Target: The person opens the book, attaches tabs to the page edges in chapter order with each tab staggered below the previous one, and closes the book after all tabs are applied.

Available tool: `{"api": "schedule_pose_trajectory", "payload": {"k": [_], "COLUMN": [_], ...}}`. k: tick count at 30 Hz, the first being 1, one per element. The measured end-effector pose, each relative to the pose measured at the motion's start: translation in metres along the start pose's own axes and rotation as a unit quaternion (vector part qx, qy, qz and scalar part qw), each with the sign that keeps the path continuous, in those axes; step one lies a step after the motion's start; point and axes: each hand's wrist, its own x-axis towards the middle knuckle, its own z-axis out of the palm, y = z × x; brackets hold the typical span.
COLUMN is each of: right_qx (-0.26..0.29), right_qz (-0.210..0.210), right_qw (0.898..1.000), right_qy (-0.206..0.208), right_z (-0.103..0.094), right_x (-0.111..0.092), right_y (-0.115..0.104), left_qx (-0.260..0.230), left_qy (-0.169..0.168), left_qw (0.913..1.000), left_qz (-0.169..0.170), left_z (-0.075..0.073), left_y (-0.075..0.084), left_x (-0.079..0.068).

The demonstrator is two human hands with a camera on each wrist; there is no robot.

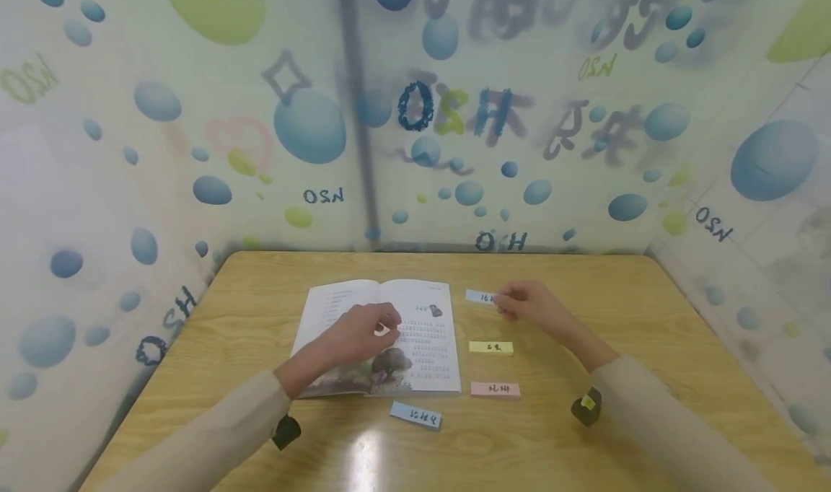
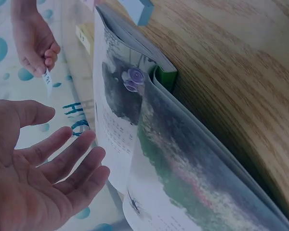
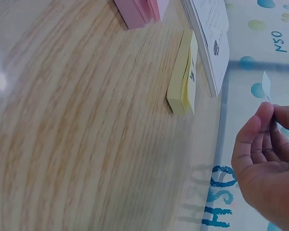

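Note:
My right hand pinches a small blue sticky note with handwriting on it, between thumb and fingertips. In the right wrist view the single thin note stands up from the fingertips. My left hand hovers over an open book, holding nothing; the left wrist view shows its fingers loosely bent and spread apart. The book lies open with printed text and pictures of plants on its pages. To its right are a yellow sticky note pad and a pink sticky note pad, both written on.
A blue sticky note pad with writing lies at an angle in front of the book. Everything lies on a wooden table. Light curtains printed with bubbles and letters surround the table at the back and sides.

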Motion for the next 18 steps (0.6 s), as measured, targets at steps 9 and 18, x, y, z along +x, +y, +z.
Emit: {"api": "schedule_pose_trajectory", "payload": {"k": [9,18], "right_qx": [-0.001,0.015], "right_qz": [0.009,0.021], "right_qw": [1.0,1.0], "right_qy": [0.009,0.013], "right_z": [-0.002,-0.001], "right_x": [0.009,0.021], "right_y": [0.001,0.0], "left_qx": [0.048,0.082], "left_qy": [0.02,-0.01], "left_qw": [0.9978,0.9958], "left_qz": [0.042,0.038], "left_z": [0.004,0.013], "left_y": [-0.015,-0.028], "left_x": [0.006,0.013]}}
